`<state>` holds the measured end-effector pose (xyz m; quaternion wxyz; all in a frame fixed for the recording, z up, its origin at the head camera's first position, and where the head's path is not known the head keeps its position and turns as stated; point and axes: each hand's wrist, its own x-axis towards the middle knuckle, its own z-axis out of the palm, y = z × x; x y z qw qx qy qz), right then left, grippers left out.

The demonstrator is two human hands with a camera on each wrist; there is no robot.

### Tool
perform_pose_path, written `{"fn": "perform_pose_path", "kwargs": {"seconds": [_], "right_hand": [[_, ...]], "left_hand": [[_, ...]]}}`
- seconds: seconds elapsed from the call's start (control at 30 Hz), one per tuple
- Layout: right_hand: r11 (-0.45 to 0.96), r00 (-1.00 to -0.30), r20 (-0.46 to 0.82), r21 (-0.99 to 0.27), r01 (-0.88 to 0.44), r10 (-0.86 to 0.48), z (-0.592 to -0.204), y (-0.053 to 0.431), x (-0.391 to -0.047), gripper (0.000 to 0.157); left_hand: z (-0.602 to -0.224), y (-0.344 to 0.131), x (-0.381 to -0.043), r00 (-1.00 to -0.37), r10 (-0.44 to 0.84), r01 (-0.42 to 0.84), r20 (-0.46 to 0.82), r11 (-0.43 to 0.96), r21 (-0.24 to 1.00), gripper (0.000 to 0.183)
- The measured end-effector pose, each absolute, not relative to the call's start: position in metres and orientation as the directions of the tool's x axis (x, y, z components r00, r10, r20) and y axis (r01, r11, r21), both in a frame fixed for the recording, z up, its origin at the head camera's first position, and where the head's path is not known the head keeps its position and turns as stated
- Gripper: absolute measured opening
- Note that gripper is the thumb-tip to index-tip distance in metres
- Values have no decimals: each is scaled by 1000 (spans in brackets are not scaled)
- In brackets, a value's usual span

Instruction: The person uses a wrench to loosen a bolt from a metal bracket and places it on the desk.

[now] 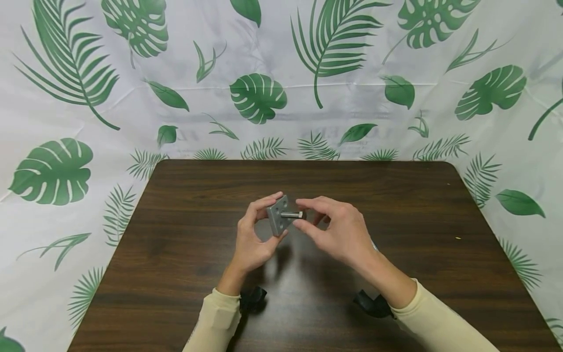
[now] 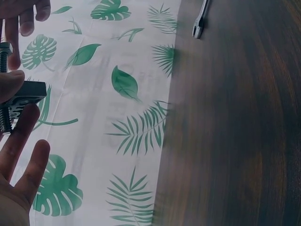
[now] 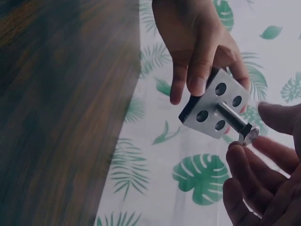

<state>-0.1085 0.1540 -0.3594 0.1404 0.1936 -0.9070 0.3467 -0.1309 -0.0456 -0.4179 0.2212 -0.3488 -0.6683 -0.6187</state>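
Note:
My left hand (image 1: 257, 239) grips a grey square metal plate (image 1: 273, 220) by its edges, thumb below and fingers above. The plate has several round holes (image 3: 220, 89) and is held tilted above the table. A silver hex bolt (image 3: 231, 117) runs through its middle, head toward my right hand (image 1: 340, 230). In the left wrist view the bolt's threaded shank (image 2: 4, 120) also shows beyond the plate. My right thumb and forefinger are spread about the bolt head (image 3: 249, 135). In the right wrist view a fingertip is right at the head, while the thumb stands apart from it.
A dark wood-grain table (image 1: 184, 195) lies under both hands. An open-ended wrench (image 2: 200, 23) lies on it, seen in the left wrist view. Black wrist mounts (image 1: 374, 304) hang below the sleeves. A white cloth (image 1: 198, 102) with green leaves hangs behind the table.

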Motion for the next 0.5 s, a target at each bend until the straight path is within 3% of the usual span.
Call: {"fn": "perform_pose_path", "kwargs": {"seconds": [0.27, 0.5], "right_hand": [[742, -936, 304, -583, -331, -179, -358, 151, -110, 26], [715, -904, 352, -565, -412, -242, -360, 153, -111, 20]], "left_hand": [[-417, -45, -131, -658, 197, 741, 727, -6, 672, 61], [-417, -45, -131, -663, 198, 736, 722, -5, 677, 62]]}}
